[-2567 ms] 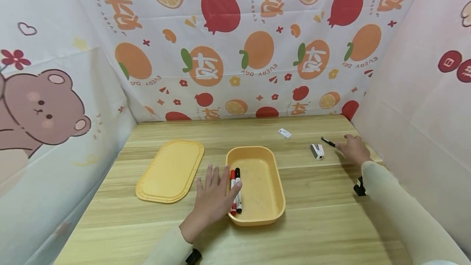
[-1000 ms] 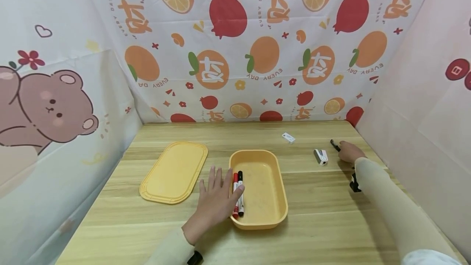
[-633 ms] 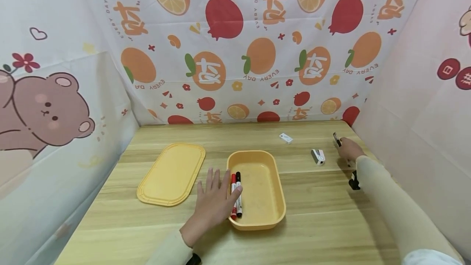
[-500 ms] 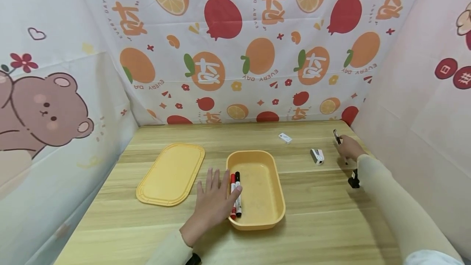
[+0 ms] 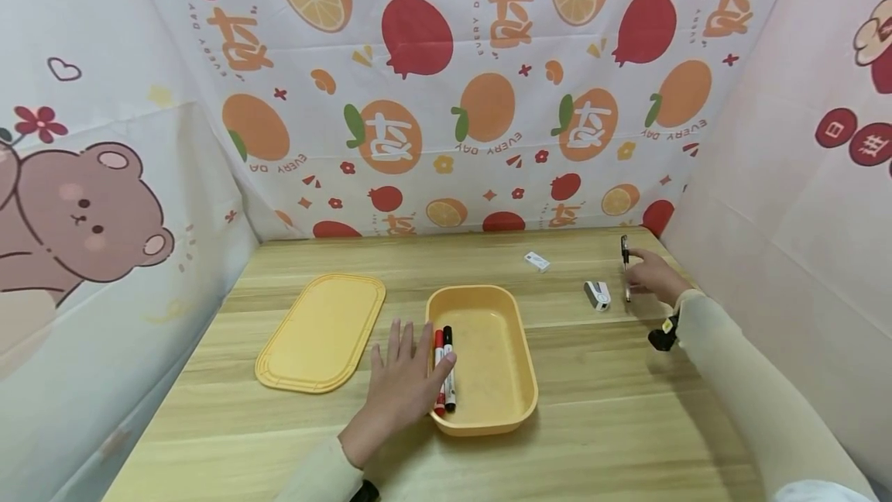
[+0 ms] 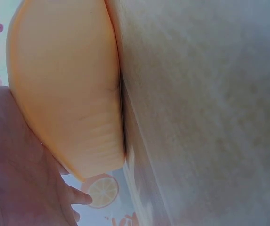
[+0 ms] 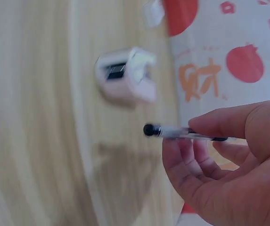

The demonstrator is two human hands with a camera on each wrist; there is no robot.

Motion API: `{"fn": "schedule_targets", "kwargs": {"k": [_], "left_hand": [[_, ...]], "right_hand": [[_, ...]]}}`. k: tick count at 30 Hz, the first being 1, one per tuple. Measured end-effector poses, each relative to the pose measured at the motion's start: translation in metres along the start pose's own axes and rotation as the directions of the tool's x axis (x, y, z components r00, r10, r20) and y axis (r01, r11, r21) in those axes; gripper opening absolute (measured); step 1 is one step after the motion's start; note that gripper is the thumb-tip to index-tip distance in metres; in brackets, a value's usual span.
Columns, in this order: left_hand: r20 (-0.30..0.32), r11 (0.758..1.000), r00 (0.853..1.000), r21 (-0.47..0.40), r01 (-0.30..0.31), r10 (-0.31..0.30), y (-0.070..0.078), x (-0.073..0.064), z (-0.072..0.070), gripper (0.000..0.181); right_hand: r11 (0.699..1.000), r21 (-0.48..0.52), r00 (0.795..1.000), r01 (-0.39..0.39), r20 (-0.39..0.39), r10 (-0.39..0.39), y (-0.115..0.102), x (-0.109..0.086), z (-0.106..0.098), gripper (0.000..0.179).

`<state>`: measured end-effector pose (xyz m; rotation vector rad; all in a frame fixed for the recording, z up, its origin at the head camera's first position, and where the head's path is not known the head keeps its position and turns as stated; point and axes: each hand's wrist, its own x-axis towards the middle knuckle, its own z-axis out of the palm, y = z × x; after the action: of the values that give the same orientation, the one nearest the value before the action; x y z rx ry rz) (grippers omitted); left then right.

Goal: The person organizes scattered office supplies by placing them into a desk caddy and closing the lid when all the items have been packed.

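Note:
My right hand (image 5: 653, 276) pinches a slim pen (image 7: 172, 132) with a clear barrel and black ends between thumb and fingers, raised over the table. Just left of it stands a small white and grey stapler (image 5: 597, 296). My left hand (image 5: 404, 379) lies with fingers spread at the left rim of a yellow plastic box (image 5: 533, 378). Inside that box, along the left wall, lie a red marker (image 5: 439, 370) and a black marker (image 5: 449, 378), partly under my left thumb. In the left wrist view the hand touches the box's outer wall (image 6: 69, 84).
A flat yellow lid (image 5: 320, 331) lies on the wooden table (image 5: 592, 424), left of the box. Behind the box is a small white eraser-like block (image 5: 537, 261). Printed cloth walls (image 5: 446, 177) enclose the table at the back and both sides.
My right hand has picked up the pen from the table, turned it upright in the head view and moved slightly left. My left hand stays at the box.

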<state>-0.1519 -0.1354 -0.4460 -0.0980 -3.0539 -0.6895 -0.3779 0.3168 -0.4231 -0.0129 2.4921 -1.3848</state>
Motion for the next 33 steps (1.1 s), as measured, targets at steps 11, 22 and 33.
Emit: {"fn": "schedule_targets", "kwargs": {"k": [11, 22, 33], "left_hand": [[-0.012, 1.000, 1.000, -0.005, -0.002, 0.002, -0.003, 0.001, 0.004, 0.086], [-0.011, 1.000, 1.000, -0.008, 0.001, -0.001, -0.003, 0.001, 0.004, 0.086], [-0.005, 1.000, 1.000, -0.011, -0.002, 0.002, -0.003, 0.001, 0.003, 0.088]], "right_hand": [[0.954, 0.296, 0.995, 0.035, 0.080, -0.062, -0.023, -0.011, 0.009, 0.083], [0.908, 0.419, 0.989, 0.024, 0.119, -0.082, -0.034, -0.019, 0.022, 0.082], [0.882, 0.468, 0.981, 0.048, 0.145, -0.130, -0.053, -0.033, 0.042, 0.084]]}}
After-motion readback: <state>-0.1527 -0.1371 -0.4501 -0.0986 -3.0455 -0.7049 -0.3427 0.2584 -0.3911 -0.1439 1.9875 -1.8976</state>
